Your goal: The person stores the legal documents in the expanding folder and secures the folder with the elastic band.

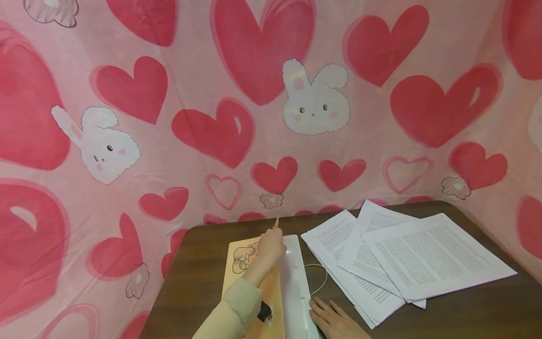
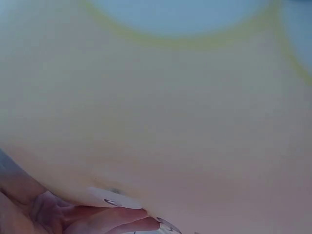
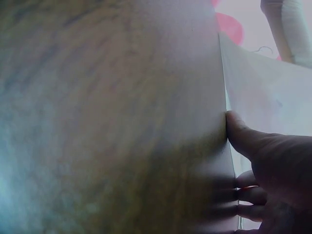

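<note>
A file folder with a yellow-orange cover [image 1: 273, 282] lies lengthwise on the table, a cartoon drawing at its far end and a dark patch nearer me. Its white inner side [image 1: 293, 278] shows along the right. My left hand [image 1: 272, 245] reaches over the far end and grips the cover's edge; a pointed tan corner sticks up past the fingers. In the left wrist view the pale cover [image 2: 161, 112] fills most of the picture, with fingers [image 2: 107, 219] at its edge. My right hand [image 1: 334, 320] rests on the tabletop against the folder's right side, fingers extended.
Several printed sheets [image 1: 440, 254] lie fanned out on the right of the dark wooden table [image 1: 186, 278]. A thin pale cord loop [image 1: 323, 278] curves out between folder and papers. A pink curtain with hearts and rabbits [image 1: 315, 108] hangs behind the table.
</note>
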Demonstrator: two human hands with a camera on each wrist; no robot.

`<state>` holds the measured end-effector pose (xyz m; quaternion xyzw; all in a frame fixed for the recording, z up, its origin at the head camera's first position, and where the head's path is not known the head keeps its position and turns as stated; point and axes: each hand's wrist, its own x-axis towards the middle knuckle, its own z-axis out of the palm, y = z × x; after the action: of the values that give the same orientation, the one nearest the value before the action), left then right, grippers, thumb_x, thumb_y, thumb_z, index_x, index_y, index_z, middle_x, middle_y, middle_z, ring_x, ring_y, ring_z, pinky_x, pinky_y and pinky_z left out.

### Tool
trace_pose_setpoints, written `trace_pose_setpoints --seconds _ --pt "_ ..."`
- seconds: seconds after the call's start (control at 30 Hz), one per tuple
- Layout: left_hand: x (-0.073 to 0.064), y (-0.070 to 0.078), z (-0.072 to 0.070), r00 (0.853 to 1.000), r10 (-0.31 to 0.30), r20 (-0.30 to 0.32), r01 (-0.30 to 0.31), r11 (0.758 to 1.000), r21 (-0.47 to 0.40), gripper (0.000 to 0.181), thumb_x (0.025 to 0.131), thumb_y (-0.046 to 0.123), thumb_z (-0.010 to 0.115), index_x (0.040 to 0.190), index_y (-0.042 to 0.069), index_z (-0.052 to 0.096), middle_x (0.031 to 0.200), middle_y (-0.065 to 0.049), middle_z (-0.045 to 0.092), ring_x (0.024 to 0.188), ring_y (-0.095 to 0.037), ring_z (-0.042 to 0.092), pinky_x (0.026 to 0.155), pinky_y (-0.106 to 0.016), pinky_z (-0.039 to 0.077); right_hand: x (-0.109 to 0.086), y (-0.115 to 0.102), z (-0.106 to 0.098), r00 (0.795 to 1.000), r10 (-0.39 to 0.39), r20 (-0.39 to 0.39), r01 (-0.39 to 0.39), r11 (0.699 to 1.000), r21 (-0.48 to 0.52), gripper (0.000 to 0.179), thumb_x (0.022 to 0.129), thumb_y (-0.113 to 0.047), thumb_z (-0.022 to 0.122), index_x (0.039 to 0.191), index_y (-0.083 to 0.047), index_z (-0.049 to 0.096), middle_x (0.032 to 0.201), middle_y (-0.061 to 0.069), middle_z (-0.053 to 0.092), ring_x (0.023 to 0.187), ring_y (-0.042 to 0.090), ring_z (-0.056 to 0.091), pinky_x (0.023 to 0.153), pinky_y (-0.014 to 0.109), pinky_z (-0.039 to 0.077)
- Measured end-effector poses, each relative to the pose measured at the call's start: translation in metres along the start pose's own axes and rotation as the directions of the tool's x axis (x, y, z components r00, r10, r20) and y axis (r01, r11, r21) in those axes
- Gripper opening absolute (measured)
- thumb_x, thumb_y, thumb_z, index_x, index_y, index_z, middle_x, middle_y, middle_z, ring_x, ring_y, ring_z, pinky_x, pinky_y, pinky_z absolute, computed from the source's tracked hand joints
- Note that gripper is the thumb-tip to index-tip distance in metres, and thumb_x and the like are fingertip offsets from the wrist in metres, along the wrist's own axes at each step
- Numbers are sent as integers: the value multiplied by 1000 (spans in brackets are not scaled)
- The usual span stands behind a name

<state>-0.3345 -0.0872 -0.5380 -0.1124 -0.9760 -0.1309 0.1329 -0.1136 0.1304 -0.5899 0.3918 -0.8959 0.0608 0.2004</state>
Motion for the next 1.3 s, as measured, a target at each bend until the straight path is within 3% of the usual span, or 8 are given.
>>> trace_pose_setpoints --seconds 0.17,0.33,0.57,0.77,0.87,1.07,1.13,1.3 --pt "12 -19 17 999 -27 33 28 999 -37 28 82 6 77 107 -6 71 89 -23 76 83 -49 75 59 -54 59 0 0 0 1000 -4 3 4 1000 5 73 103 -68 64 138 -5 74 149 13 71 134 29 66 98 43 63" --pt "28 -47 46 994 -56 98 65 993 -97 19 85 9 73 103 1 69 84 -15 73 72 -31 73 49 -38 51 1 0 -2 999 7 40 -9 999 33 74 104 -68 62 140 -4 73 150 14 70 136 30 65 100 44 62" --pt "30 -57 39 990 -76 119 97 979 -179 7 86 8 72 89 7 67 76 -8 67 64 -21 61 44 -36 47 0 -1 0 999 15 33 -16 999 40 75 104 -69 61 139 -5 74 150 14 71 136 30 66 99 45 62" --pt "7 -35 -20 990 -72 124 103 958 -268 15 85 -3 62 95 -2 72 79 -15 71 64 -30 61 48 -45 52 0 -1 -1 1000 9 3 -9 1000 24 75 103 -70 61 138 -5 75 149 14 71 135 29 67 98 44 63" --pt "5 -39 -30 994 -26 109 64 931 -360 13 87 -4 56 87 0 68 71 -9 62 59 -25 54 44 -40 45 0 -1 -1 1000 4 -10 -4 1000 15 74 103 -70 62 137 -5 75 149 13 71 134 28 67 97 43 63" --pt "-23 0 -114 975 -90 204 175 876 -448 21 85 -10 51 76 8 46 66 -2 41 56 -20 45 46 -31 35 0 0 0 1000 12 4 -12 999 32 76 104 -71 59 139 -5 74 149 14 71 135 29 66 98 44 62" --pt "-28 7 -130 972 -98 212 186 871 -454 20 84 -10 52 78 8 48 67 -1 40 59 -21 46 48 -29 35 -1 0 0 1000 12 -5 -12 1000 29 77 104 -71 59 138 -5 74 149 14 71 135 29 66 98 44 63" --pt "-22 -10 -123 980 -72 188 156 861 -483 16 90 -2 53 79 9 52 69 -3 46 63 -24 53 51 -36 42 -1 -1 -1 1000 21 3 -21 999 42 77 104 -71 59 138 -4 74 149 14 70 136 29 66 98 45 62"
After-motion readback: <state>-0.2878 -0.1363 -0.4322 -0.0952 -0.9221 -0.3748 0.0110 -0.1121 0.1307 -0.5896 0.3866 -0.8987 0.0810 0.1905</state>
